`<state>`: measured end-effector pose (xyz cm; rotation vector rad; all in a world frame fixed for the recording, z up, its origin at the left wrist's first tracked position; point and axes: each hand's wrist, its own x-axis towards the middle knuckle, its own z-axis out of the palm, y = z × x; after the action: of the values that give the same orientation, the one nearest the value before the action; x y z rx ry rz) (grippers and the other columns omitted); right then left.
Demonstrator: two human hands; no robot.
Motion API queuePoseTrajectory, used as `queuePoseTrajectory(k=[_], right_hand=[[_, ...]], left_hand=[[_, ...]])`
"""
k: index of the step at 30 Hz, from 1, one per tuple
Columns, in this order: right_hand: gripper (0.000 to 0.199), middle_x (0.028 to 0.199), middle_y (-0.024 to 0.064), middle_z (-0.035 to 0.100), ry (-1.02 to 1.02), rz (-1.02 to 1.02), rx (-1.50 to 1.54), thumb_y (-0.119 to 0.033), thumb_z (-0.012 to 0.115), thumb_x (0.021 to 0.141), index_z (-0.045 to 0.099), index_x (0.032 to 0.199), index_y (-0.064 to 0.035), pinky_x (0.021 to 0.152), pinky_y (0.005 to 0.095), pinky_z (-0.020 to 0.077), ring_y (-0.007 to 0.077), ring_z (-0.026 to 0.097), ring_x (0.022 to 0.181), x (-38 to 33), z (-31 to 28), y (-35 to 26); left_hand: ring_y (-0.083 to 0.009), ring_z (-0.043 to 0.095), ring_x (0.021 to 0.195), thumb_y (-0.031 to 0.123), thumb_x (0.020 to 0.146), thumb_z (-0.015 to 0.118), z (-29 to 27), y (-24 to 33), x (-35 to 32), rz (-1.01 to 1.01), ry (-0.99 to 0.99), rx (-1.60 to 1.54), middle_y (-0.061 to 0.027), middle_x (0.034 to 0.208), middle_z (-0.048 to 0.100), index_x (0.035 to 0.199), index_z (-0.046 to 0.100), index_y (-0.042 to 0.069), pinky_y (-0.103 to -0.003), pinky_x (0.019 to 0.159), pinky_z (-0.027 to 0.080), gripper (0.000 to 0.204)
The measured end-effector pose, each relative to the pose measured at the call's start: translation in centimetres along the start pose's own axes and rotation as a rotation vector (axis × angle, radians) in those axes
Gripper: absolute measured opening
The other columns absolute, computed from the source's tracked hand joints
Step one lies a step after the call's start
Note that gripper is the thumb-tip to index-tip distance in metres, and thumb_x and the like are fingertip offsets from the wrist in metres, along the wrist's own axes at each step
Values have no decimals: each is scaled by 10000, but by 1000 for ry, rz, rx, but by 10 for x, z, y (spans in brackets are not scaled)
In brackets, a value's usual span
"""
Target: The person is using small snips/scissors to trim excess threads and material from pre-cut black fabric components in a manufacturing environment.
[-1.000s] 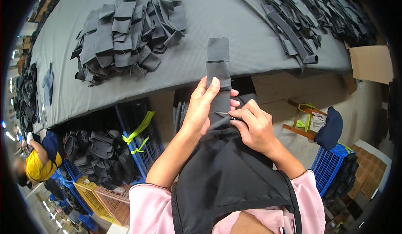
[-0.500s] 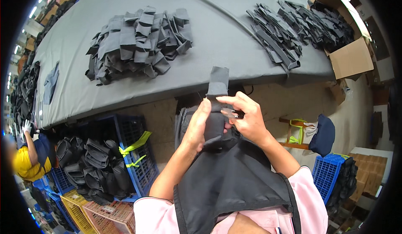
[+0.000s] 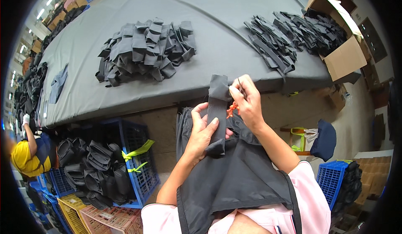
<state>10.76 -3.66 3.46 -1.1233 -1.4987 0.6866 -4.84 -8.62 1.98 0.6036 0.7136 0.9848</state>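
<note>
A long black fabric strip (image 3: 217, 112) hangs between my hands, in front of the table edge and above my lap. My left hand (image 3: 202, 134) grips it lower down, thumb lying across the front and fingers behind. At the strip's upper right edge is my right hand (image 3: 248, 104), closed around dark thread snips (image 3: 241, 87). Most of the snips is hidden in the palm. An orange cord (image 3: 233, 109) dangles below that hand. A black apron (image 3: 234, 179) covers my lap.
On the grey-covered table (image 3: 167, 94) lie a heap of folded black strips (image 3: 146, 48) and another pile (image 3: 272, 46) beside an open carton (image 3: 345, 62). Left below stands a blue crate (image 3: 136, 167) of black pouches. A stool (image 3: 322, 140) is at right; a co-worker (image 3: 31, 154) works far left.
My left hand has slid its hold, and the strip now hangs longer and straighter. My right hand has moved up to the strip's upper edge; the orange cord has come into view.
</note>
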Motion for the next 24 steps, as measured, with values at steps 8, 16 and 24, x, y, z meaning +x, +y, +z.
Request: queuePoseTrajectory(k=[8,16,24], right_hand=[[120,672,-63,461,-24,385,301,-136,566,935,514,867,-52,456,175,323,-3,387,556,15,10,8],[131,804,-63,503,36,562,626,-138,641,896,589,984,-56,548,155,318,-3,402,659,53,5,39],[173,871,-10,582,-245,921,846,-182,687,847,599,924,-54,737,225,461,64,545,816,78,21,73]], left_hand=[[-281,673,760,123,932,552,-8,-3,14,-131,-16,-71,-198,1120,532,1239,199,81,-350,614,592,470],[-318,572,1092,128,846,674,-13,1,52,-81,10,152,-204,1261,499,1045,471,-5,-409,900,493,314],[-404,299,1353,138,753,711,-12,47,89,734,-138,1317,-202,1350,479,745,522,-8,-539,1076,232,239]])
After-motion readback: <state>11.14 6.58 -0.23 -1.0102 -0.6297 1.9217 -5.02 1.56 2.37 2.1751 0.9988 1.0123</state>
